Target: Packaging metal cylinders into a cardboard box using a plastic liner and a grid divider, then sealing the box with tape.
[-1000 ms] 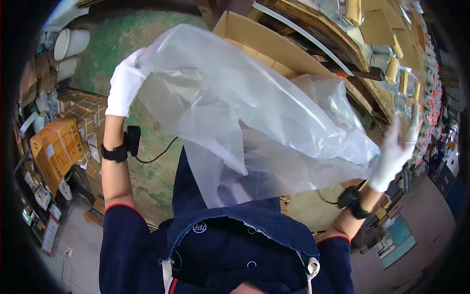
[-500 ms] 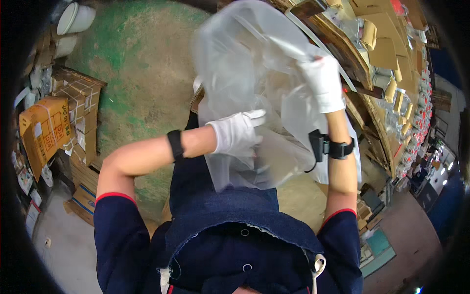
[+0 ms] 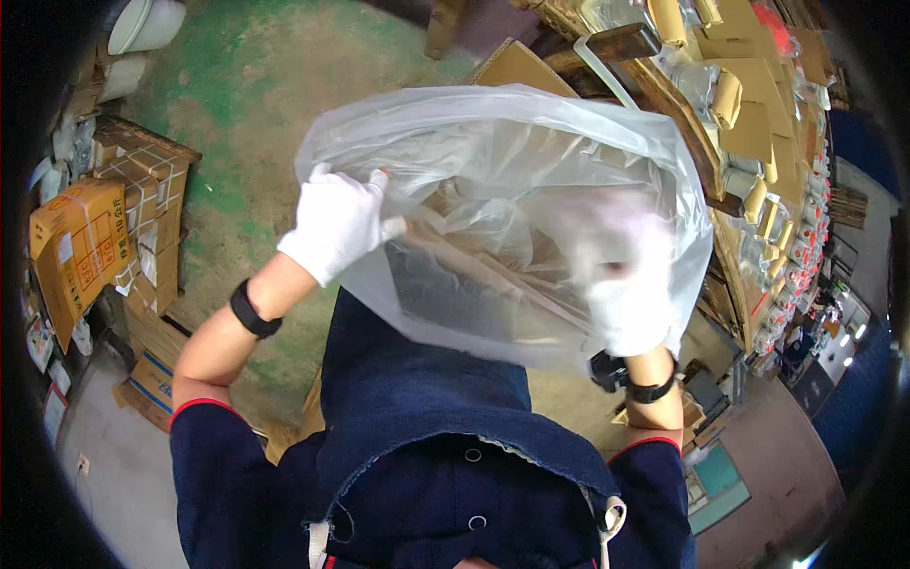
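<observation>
A large clear plastic bag (image 3: 512, 104) spreads wide in front of me, its mouth facing up. Brown cardboard (image 3: 483, 256) shows inside or through it. At the bag's left rim is my white-gloved left hand (image 3: 336, 218), thumb and fingers closed round the plastic. My right hand (image 3: 626, 275), also gloved in white, reaches into the bag's right side. Motion smears its fingers, so their grip cannot be made out. Black bands circle both wrists, the right one bearing a small black device (image 3: 607, 372).
A cardboard flap (image 3: 521, 68) stands behind the bag. To the right, a wooden bench edge (image 3: 678, 104) borders several wrapped items and cartons. Strapped boxes (image 3: 156, 204) and an orange-brown carton (image 3: 81, 242) are stacked at left. A white bucket (image 3: 147, 26) stands far left.
The bag has come down from a raised, bunched shape and spread wide. My left hand moved left and up to its rim. My right hand moved down into it.
</observation>
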A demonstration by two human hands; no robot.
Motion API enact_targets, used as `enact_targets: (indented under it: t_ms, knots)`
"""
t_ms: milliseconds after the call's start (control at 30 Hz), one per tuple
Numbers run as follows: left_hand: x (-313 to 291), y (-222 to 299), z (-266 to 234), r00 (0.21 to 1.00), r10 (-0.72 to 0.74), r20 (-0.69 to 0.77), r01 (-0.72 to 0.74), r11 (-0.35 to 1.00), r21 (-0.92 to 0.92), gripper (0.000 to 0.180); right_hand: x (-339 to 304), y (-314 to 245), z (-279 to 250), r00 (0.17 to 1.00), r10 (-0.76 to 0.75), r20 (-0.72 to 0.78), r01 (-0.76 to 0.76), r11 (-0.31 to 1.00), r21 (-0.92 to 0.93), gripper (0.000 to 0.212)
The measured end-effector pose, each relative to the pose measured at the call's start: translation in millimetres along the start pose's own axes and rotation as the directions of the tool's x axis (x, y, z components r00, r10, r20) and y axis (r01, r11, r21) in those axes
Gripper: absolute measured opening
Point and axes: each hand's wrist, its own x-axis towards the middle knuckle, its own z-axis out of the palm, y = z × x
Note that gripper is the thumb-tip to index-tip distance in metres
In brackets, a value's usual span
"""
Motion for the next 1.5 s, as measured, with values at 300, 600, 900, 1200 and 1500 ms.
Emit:
enact_targets:
  t_ms: [300, 600, 900, 1200, 1500]
  knots:
    - [10.8, -44.0, 27.6, 0.927, -0.336, 0.165, 0.323, 0.941, 0.098, 0.109, 82.8, 163.2, 161.1, 0.995, 0.051, 0.091, -0.043, 0.996, -0.083, 0.046]
    - [0.1, -16.3, 208.5, 0.843, -0.245, 0.478, 0.422, -0.249, -0.872, 0.065, 214.3, 174.0, 205.3, 0.932, 0.102, 0.347, -0.022, 0.974, -0.227, 0.042]
    - [4.9, -28.1, 364.8, 0.930, -0.197, 0.311, 0.340, 0.783, -0.521, 0.041, 224.5, 244.0, 265.8, 0.644, 0.253, 0.722, -0.491, 0.861, 0.136, 0.059]
    - [83.1, -51.2, 250.0, 0.847, -0.504, -0.168, 0.241, 0.646, -0.724, 0.050, 226.0, 179.6, 214.9, 0.642, 0.426, 0.637, -0.543, 0.840, -0.014, 0.051]
    - [82.6, 28.2, 104.4, 0.957, -0.278, -0.085, 0.155, 0.735, -0.660, 0.054, 58.8, 54.7, 71.2, 0.721, 0.205, 0.662, -0.285, 0.958, 0.013, 0.046]
